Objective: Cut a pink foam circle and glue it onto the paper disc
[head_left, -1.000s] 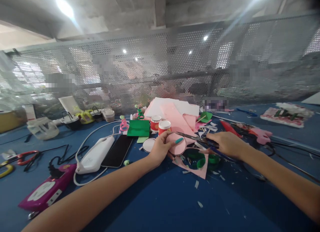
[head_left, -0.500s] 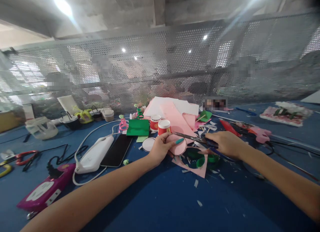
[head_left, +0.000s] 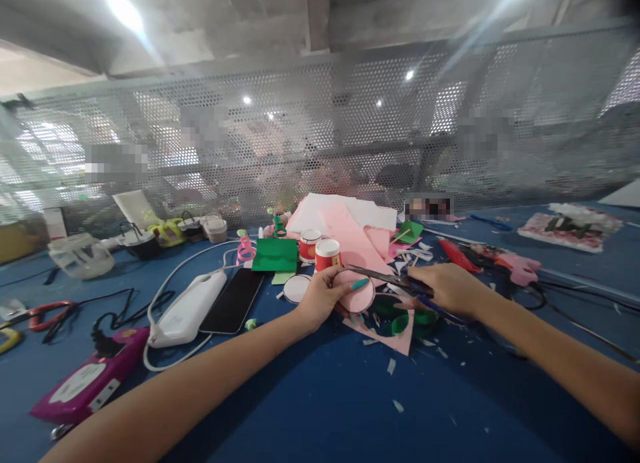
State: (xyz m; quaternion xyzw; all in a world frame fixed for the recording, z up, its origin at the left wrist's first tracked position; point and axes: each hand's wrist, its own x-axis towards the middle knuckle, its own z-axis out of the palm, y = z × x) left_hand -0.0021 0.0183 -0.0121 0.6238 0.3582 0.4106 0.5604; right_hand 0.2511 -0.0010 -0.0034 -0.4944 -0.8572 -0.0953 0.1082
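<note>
Between the thumb and fingers of my left hand (head_left: pixel 320 298) is a round pink paper disc (head_left: pixel 361 295) with a dark outline. My right hand (head_left: pixel 445 288) grips a pair of scissors (head_left: pixel 383 275), whose blades lie along the disc's upper right edge. Under the disc, a pink paper offcut (head_left: pixel 397 336) with a curved cut-out rests on the table beside a green ribbon (head_left: pixel 417 322). Left of my left hand lies a white disc (head_left: pixel 297 288) with a dark rim. Just behind the hands stand two red-and-white paper rolls or cups (head_left: pixel 327 253).
Pink and white paper sheets (head_left: pixel 345 216) are piled behind. To the left lie a black phone (head_left: pixel 233 302), a white power bank (head_left: pixel 187 310) with a cable and a purple power strip (head_left: pixel 93 376). A pink glue gun (head_left: pixel 517 266) is at right. Paper scraps litter the blue table (head_left: pixel 320 396).
My right hand and the scissors have shifted very slightly left. The disc remains pinched in my left hand, turned or tilted a little at most.
</note>
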